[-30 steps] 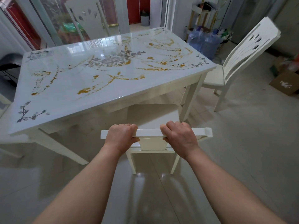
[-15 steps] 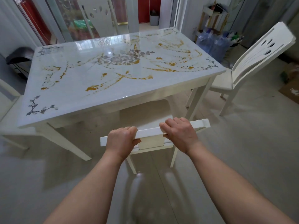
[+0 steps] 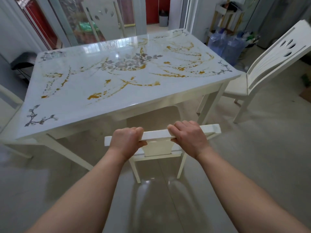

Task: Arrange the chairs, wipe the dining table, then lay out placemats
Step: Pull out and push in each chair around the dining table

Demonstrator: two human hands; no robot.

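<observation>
A white dining table [image 3: 84,91] with a glossy flower-patterned top carries yellow-brown smears across its surface. Directly in front of me stands a white chair [image 3: 158,134], its seat partly under the table's near edge. My left hand [image 3: 126,140] and my right hand [image 3: 188,137] both grip the top rail of its back, side by side. A second white chair [image 3: 272,68] stands at the table's right end, pulled out and angled. A third chair [image 3: 104,17] is at the far side.
Blue water jugs [image 3: 225,46] and a small shelf [image 3: 225,14] sit beyond the table's far right corner. A dark object [image 3: 23,61] stands at the far left. Part of another white seat [image 3: 10,98] shows at the left edge. Pale tiled floor surrounds the table.
The chair in my hands has slid forward, its seat going further under the table. My view has come closer to the table.
</observation>
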